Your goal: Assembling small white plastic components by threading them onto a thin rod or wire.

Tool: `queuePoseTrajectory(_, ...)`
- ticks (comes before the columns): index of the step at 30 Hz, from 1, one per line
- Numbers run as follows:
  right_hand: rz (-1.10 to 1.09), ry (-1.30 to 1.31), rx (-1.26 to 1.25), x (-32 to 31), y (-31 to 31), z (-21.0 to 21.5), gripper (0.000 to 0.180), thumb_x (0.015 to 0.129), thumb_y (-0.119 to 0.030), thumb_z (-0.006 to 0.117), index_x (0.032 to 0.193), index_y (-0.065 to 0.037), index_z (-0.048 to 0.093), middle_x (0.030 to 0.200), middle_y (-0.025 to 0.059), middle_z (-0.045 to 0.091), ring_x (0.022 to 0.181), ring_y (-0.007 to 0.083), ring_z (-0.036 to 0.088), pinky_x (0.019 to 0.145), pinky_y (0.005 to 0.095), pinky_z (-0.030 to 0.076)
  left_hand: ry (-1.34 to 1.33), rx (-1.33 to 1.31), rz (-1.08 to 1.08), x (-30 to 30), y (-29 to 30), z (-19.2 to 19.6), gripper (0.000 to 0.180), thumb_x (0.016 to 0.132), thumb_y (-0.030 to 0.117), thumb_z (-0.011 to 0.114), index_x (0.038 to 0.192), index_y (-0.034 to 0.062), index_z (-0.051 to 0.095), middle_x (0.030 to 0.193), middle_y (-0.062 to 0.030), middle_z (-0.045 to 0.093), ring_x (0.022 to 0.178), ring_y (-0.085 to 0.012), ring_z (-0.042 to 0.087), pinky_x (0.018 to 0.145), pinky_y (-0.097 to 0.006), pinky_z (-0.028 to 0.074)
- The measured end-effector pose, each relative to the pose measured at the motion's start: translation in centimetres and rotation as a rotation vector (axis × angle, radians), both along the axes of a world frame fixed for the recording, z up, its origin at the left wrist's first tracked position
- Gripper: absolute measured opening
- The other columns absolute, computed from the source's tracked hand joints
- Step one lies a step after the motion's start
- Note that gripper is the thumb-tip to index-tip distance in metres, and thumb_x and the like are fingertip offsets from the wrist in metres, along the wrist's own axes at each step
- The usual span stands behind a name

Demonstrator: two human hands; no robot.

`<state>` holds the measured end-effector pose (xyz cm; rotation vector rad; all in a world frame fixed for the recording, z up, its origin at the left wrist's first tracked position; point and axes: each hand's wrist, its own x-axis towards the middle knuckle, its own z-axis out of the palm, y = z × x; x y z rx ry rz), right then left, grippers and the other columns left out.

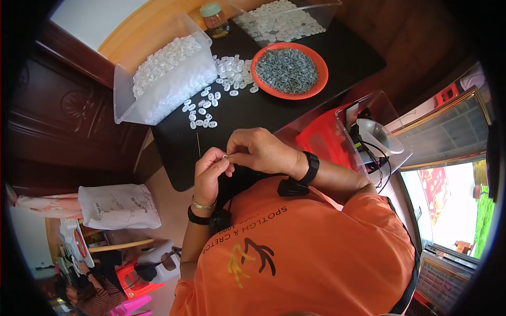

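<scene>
My left hand point(210, 171) and my right hand point(266, 151) meet at the near edge of the black table, fingertips pinched together. Between them shows a small whitish piece point(225, 156), mostly covered by the fingers. Just beyond my left hand a thin straight rod point(198, 143) points away from me. Farther off, small oval white plastic pieces with holes point(202, 111) lie loose, some in short rows, with a denser pile point(232, 71) behind them. An orange-red dish point(322, 79) to the right holds a heap of slim grey metal pieces, like screws point(287, 69).
A clear bin point(124, 105) of white pieces stands at the table's left, another clear bin point(334, 9) at the back. Near it is a jar with a green lid point(215, 22). At right, a clear box point(398, 155) holds cables. A white bag point(120, 205) lies left.
</scene>
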<state>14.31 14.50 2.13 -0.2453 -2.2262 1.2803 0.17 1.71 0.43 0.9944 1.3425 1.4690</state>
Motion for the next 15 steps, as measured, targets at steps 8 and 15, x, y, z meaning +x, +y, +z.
queuePoseTrajectory(8,-0.133,0.029,0.499,2.0,4.3,4.0,0.008,0.076,-0.011,0.069,0.081,-0.006,0.064,0.078,0.0082,0.060,0.075,0.0277,0.061,0.064,0.0366,0.049,-0.075,0.073,0.036,-0.1,-0.4,-0.7,0.020,0.091,0.022,0.052,0.085,0.0025,0.052,0.070,-0.0057,0.054,0.061,-0.0119,0.050,0.057,-0.023,0.038)
queuePoseTrajectory(15,-0.243,-0.440,0.867,1.7,15.3,2.9,0.011,0.077,-0.012,0.063,0.087,-0.010,0.068,0.090,0.0087,0.061,0.087,0.0289,0.061,0.075,0.0413,0.048,-0.065,0.126,0.042,-0.2,-0.2,-1.0,0.017,0.092,0.018,0.051,0.085,0.0028,0.053,0.070,-0.0053,0.054,0.060,-0.0114,0.049,0.056,-0.023,0.040)
